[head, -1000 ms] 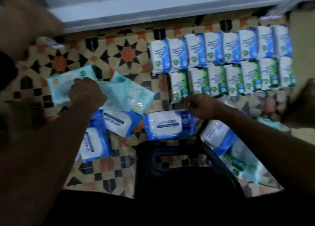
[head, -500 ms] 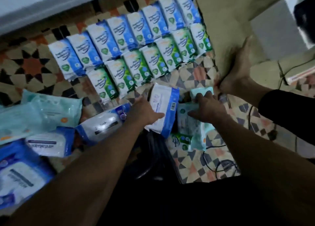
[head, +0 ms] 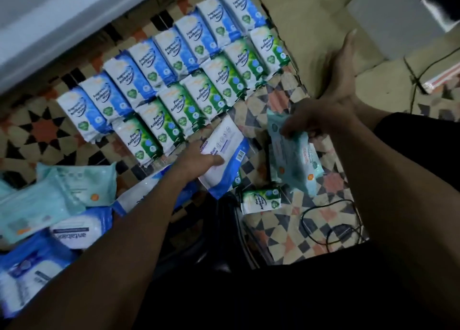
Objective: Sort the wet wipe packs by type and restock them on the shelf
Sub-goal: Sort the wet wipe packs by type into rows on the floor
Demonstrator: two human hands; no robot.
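Right hand (head: pixel 314 120) has lifted the teal pack (head: pixel 292 155) — uncovering a small green pack (head: pixel 261 200) (lying flat).

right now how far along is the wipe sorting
Done: a blue row and a green row of small packs lie lined up on the floor. In hand: the left hand holds a blue-white pack, the right hand a teal pack. Left: one stray green pack, the mixed pile at left, and all shelving.

Left hand (head: pixel 199 159) fingers curled in a grip, right hand (head: pixel 313 120) pinching, both forearms extended
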